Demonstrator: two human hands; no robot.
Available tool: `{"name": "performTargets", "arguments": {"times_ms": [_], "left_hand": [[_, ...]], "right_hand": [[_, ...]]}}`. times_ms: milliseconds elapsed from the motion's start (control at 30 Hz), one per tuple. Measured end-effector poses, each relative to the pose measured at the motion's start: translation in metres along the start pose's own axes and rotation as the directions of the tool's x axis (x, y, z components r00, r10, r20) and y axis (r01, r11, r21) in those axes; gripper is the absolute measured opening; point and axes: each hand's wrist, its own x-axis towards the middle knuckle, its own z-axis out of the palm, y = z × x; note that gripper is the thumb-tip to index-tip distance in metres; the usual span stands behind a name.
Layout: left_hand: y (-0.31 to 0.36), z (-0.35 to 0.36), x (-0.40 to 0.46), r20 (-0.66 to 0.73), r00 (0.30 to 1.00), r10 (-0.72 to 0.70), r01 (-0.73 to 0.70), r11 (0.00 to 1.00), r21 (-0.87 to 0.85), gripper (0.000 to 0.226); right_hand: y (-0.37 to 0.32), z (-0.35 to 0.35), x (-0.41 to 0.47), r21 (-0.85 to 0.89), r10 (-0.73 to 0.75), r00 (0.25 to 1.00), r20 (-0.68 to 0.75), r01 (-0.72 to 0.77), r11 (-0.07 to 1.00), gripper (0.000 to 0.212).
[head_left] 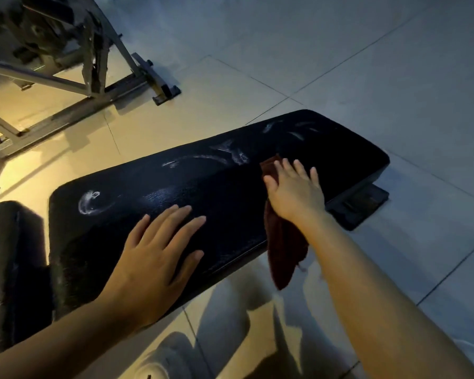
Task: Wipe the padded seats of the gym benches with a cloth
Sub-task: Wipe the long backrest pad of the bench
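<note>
Your left hand (159,242) lay nearest the camera, fingers straight and spread, palm flat on the near end of the black padded seat (197,187) and holding nothing; it looked to be steadying you or the bench rather than working. Your right hand (294,191) sat further along the same pad, fingers also straight and fanned, pressing the dark red cloth (283,247) down against the vinyl instead of gripping it. That cloth lay partly under your palm, one corner showing past your fingertips, and the rest hung off the near edge of the pad toward the tiled floor (394,77). Judging by how it draped, it was light, soft and limp, so it would likely bunch or slide out from under a flat palm; gathering the loose tail and folding it under the hand would probably give you firmer control. The pad itself looked firm, textured and slightly glossy, with pale smears and swirls across its far side and near its left end, which suggested those patches were not yet wiped. Being heavy and fixed to its frame, it would not need holding, only pressure. A second dark pad (8,269) stood just beside the seat's left end, and a grey metal frame (93,64) of other equipment stood well apart at the upper left. No brand, label or readable writing showed anywhere on the pad, cloth or frame.
</note>
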Motion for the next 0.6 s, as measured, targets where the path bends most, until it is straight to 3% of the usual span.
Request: {"name": "performTargets", "arguments": {"times_ms": [133, 333, 600], "left_hand": [[0.007, 0.008, 0.012, 0.037, 0.999, -0.002, -0.002, 0.994, 0.105, 0.055], [0.011, 0.009, 0.016, 0.075, 0.997, -0.023, 0.014, 0.992, 0.123, 0.055], [0.015, 0.011, 0.021, 0.087, 0.995, -0.039, 0.025, 0.987, 0.159, 0.056]], "right_hand": [[0.062, -0.014, 0.048, -0.008, 0.095, 0.995, 0.006, -0.095, 0.995, 0.058], [0.151, -0.034, 0.112, -0.007, 0.235, 0.972, -0.011, -0.235, 0.972, 0.06], [0.154, -0.022, 0.097, 0.082, 0.27, 0.96, -0.066, -0.265, 0.961, 0.057]]}}
